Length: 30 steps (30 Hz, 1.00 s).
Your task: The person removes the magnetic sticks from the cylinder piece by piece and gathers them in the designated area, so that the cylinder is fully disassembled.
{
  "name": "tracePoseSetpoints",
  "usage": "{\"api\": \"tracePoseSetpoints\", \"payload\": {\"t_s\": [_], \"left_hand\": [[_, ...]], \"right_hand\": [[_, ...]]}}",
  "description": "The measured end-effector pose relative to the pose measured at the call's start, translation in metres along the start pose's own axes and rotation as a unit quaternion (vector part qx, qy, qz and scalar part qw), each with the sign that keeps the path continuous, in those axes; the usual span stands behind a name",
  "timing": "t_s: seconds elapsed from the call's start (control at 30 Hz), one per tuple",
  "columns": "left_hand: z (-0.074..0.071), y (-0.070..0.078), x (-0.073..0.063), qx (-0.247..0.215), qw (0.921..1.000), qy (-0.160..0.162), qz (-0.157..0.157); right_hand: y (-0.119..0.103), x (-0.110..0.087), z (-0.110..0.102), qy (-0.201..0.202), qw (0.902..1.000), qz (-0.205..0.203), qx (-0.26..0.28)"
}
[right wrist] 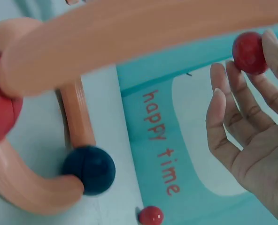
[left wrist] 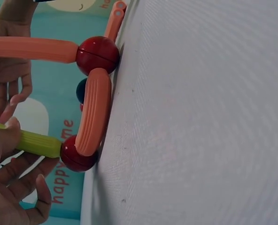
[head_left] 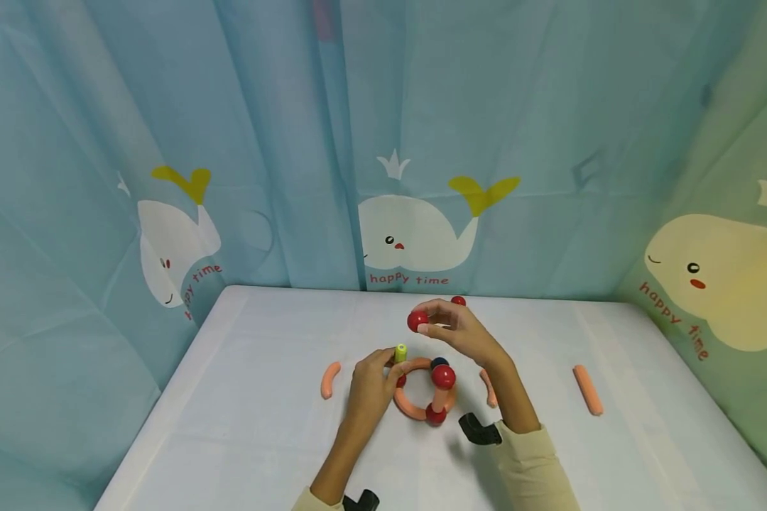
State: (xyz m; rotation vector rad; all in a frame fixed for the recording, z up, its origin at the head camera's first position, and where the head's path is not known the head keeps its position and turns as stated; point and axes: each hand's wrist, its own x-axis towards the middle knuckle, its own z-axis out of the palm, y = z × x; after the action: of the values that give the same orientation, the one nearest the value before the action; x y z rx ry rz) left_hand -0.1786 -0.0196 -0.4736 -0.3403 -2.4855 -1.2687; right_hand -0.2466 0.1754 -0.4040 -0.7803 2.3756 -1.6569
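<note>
My left hand (head_left: 369,387) pinches a yellow-green rod (left wrist: 40,144) between thumb and fingers. The rod stands upright on a red ball (left wrist: 78,153) at the left of a ring of curved orange rods (head_left: 409,407). Higher up and to the right, my right hand (head_left: 458,332) holds another red ball (right wrist: 250,53) by the fingertips, above the ring's far side. A dark blue ball (right wrist: 88,169) joins rods at the back of the ring. At its front right, a red ball (head_left: 435,415) carries an upright orange rod (left wrist: 33,49) topped by a red ball (head_left: 444,377).
Loose curved orange rods lie left (head_left: 329,380) and right (head_left: 488,388) of the ring. Farther right is a straight orange rod (head_left: 588,390). A red ball (head_left: 458,300) sits by the table's far edge, before a blue curtain (head_left: 307,142).
</note>
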Motion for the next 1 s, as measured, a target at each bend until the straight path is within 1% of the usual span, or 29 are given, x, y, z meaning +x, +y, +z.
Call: {"api": "tracePoseSetpoints", "payload": {"t_s": [0.13,0.23,0.3,0.4,0.5,0.57,0.63,0.8,0.87,0.93,1.0], "left_hand": [[-0.001,0.000,-0.002,0.009,0.9995,-0.027,-0.013],[-0.002,0.000,-0.003,0.015,0.9989,-0.038,-0.024],[-0.003,0.001,-0.002,0.020,0.9983,-0.044,-0.033],[-0.005,0.002,-0.001,0.024,0.9975,-0.051,-0.043],[-0.008,0.004,0.000,0.036,0.9972,-0.047,-0.046],[-0.010,0.004,0.000,0.042,0.9972,-0.044,-0.044],[-0.011,0.004,0.000,0.042,0.9971,-0.044,-0.046],[-0.013,0.002,0.000,0.027,0.9970,-0.051,-0.051],[-0.012,0.000,0.000,0.021,0.9971,-0.053,-0.049],[-0.011,-0.001,0.000,0.018,0.9969,-0.057,-0.050],[-0.011,-0.003,0.001,0.015,0.9969,-0.059,-0.050]], "right_hand": [[0.007,-0.003,-0.011,0.051,0.9981,0.032,0.012],[0.016,-0.003,-0.022,0.100,0.9928,0.065,0.018],[0.023,-0.003,-0.030,0.135,0.9866,0.090,0.014],[0.038,-0.001,-0.043,0.187,0.9738,0.129,-0.002],[0.053,0.002,-0.055,0.218,0.9619,0.161,-0.040],[0.063,0.006,-0.062,0.225,0.9559,0.175,-0.070],[0.073,0.010,-0.067,0.224,0.9513,0.183,-0.105],[0.090,0.023,-0.076,0.203,0.9400,0.199,-0.189],[0.094,0.026,-0.079,0.192,0.9325,0.220,-0.213],[0.097,0.029,-0.082,0.185,0.9252,0.243,-0.226],[0.100,0.030,-0.084,0.181,0.9202,0.258,-0.232]]}}
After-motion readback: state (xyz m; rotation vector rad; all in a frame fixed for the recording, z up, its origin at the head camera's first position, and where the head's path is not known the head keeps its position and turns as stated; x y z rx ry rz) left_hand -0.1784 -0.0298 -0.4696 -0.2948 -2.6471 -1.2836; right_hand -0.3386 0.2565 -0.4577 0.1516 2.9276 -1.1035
